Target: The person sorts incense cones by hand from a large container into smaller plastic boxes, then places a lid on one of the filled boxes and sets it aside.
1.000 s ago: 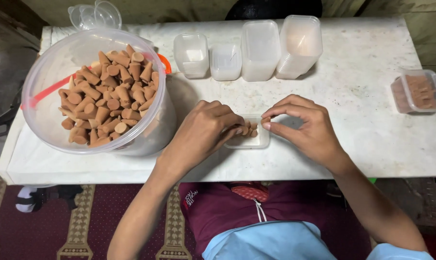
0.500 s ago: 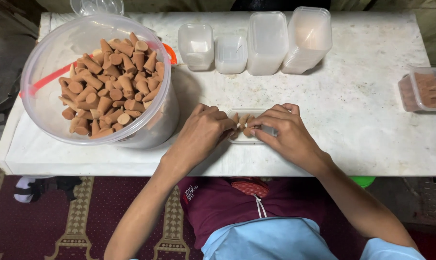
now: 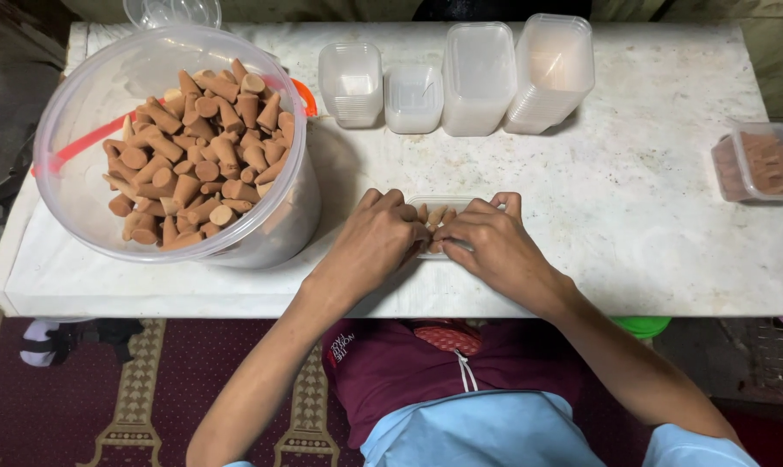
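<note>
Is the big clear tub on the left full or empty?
Partly full. The big clear tub holds a heap of brown cones below its rim, with bare wall above them, and no lid on it.

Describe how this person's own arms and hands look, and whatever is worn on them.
Both forearms are bare from wrist to elbow, with no sleeves in view. The left hand and right hand wear no gloves; no rings, watch or bracelets are visible. Fingernails look short and plain.
</note>
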